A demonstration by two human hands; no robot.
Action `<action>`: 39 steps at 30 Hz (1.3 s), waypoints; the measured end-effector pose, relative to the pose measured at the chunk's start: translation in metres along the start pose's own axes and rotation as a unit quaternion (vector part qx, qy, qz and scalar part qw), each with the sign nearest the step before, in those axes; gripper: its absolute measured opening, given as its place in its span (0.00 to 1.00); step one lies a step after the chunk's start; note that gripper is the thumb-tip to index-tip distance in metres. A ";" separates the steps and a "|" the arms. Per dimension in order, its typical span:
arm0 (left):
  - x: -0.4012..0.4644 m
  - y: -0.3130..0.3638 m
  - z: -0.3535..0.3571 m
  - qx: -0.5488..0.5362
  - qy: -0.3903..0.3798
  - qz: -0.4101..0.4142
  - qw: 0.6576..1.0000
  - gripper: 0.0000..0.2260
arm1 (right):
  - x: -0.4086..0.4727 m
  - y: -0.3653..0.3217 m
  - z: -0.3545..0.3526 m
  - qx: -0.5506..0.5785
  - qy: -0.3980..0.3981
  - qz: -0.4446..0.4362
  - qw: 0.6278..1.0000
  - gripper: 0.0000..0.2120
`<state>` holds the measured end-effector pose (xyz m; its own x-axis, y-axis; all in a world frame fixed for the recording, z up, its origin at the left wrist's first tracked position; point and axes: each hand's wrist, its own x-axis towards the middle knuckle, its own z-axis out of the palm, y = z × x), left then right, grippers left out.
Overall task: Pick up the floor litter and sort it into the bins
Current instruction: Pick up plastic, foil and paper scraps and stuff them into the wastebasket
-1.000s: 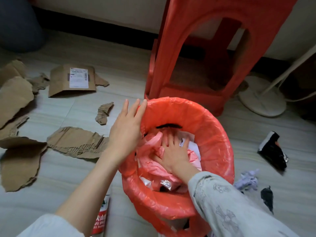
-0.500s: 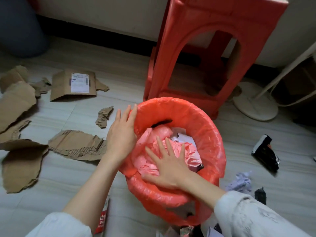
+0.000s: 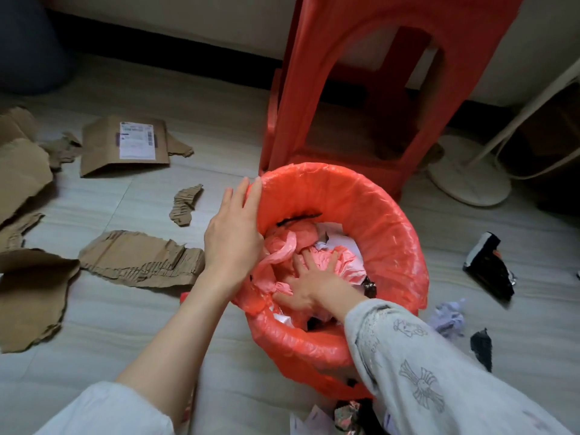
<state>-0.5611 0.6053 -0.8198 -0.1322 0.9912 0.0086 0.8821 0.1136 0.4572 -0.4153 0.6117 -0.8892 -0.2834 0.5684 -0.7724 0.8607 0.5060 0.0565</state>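
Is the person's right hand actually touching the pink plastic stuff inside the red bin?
Touching. The head view shows the right hand inside the red bin, its spread fingers lying flat on the crumpled pink plastic, no gap visible.

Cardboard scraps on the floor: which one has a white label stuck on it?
The flat brown cardboard piece farthest back, near the wall. It alone bears a white printed shipping label; the other torn scraps are plain brown.

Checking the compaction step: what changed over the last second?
The right hand, flat on the pink plastic in the red-lined bin, drew back toward the near rim, then pushed in again, fingers spread. The left hand slid slightly along the left rim, fingers straight. Nothing was gripped or released. The cardboard pieces and black wrapper stayed put.
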 end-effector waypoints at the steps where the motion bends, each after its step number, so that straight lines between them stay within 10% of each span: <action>1: 0.000 0.000 0.000 0.004 0.005 0.001 1.000 0.33 | -0.001 -0.002 0.001 0.007 0.014 -0.002 1.000 0.31; 8: -0.011 0.008 -0.007 -0.005 0.010 0.013 1.000 0.31 | -0.036 0.016 -0.046 0.104 0.053 -0.062 0.991 0.30; 21: -0.049 0.152 -0.018 -0.075 0.066 0.233 0.967 0.20 | -0.195 0.107 -0.011 0.309 0.418 -0.047 0.853 0.15; 28: -0.077 0.272 0.053 0.078 -0.115 0.448 0.883 0.24 | -0.264 0.221 0.113 0.385 0.376 0.140 0.831 0.17; 35: -0.142 0.324 0.176 0.138 -0.276 0.434 0.846 0.23 | -0.280 0.291 0.286 0.380 0.197 0.396 0.812 0.24; 39: -0.183 0.295 0.246 0.181 -0.359 0.417 0.815 0.26 | -0.270 0.293 0.386 0.450 0.086 0.465 0.758 0.44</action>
<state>-0.1658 0.4739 -0.9052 0.7663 0.5035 -0.3990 0.6220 -0.7369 0.2646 0.0770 0.3560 -0.9083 0.6379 0.5230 -0.5653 0.6402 -0.7681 0.0118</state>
